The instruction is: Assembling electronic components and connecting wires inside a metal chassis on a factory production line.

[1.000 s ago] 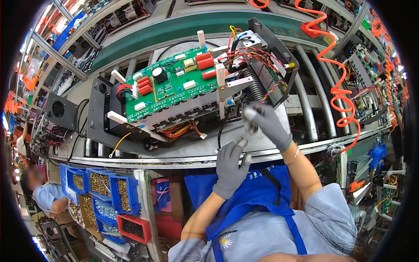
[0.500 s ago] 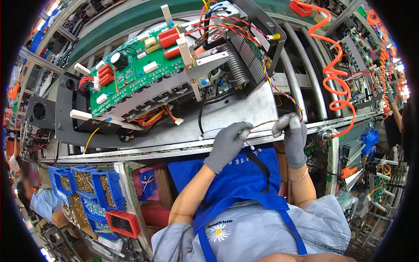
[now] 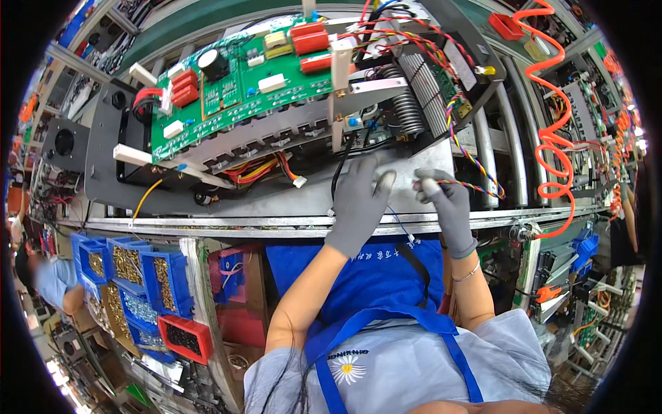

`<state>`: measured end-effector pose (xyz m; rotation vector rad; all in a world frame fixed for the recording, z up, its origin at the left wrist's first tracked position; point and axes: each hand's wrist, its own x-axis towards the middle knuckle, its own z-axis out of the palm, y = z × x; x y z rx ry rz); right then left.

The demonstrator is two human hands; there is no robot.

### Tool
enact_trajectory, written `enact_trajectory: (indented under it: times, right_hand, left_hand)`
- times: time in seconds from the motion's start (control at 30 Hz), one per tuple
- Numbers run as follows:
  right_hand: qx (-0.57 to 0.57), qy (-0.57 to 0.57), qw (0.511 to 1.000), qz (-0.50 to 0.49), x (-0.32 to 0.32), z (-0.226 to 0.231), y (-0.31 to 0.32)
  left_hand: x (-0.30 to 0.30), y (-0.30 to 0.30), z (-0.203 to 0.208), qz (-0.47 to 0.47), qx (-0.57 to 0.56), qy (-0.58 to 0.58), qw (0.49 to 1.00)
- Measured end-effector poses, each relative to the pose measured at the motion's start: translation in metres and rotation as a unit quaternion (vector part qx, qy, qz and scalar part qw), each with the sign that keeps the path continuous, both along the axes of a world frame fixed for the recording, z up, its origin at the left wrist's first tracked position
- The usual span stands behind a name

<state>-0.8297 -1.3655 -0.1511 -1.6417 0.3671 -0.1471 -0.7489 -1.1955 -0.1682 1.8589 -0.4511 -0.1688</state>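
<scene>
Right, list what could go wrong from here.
The twisted multicoloured cable loops out over the metal rollers, so it could snag and tug at the right hand.

The small white connector hangs by the metal rail and might catch on the blue apron.

The black cable runs close to the left hand, which might knock it.

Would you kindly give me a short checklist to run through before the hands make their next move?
1. Right hand gripping the twisted multicoloured wire: ok.
2. Left hand gripping something: cannot tell, its fingertips are unclear.
3. White connector on the red and yellow wires plugged in: not ok, it lies loose.
4. Yellow wire fastened at its lower end: not ok, it hangs free.
5. Green circuit board facing up: ok.
</scene>
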Motion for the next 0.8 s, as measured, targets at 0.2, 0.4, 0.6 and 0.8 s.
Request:
enact_trajectory:
  times: [0.2,0.4,0.6,0.8]
  right_hand:
    - [-0.084,-0.057,0.989,-0.103,0.012,-0.052,-0.023]
    - [-0.143,-0.078,0.982,-0.094,0.012,-0.077,-0.025]
    - [-0.077,-0.08,0.988,-0.106,0.008,-0.084,-0.025]
    - [-0.072,-0.07,0.989,-0.104,0.008,-0.075,-0.023]
  left_hand:
    - [0.047,-0.048,-0.014,0.024,0.31,-0.113,0.944]
    - [0.056,-0.066,-0.022,0.131,0.192,-0.094,0.968]
    - [0.069,-0.055,-0.011,0.052,0.188,-0.052,0.979]
    - [0.076,-0.028,0.021,-0.286,-0.003,0.303,0.909]
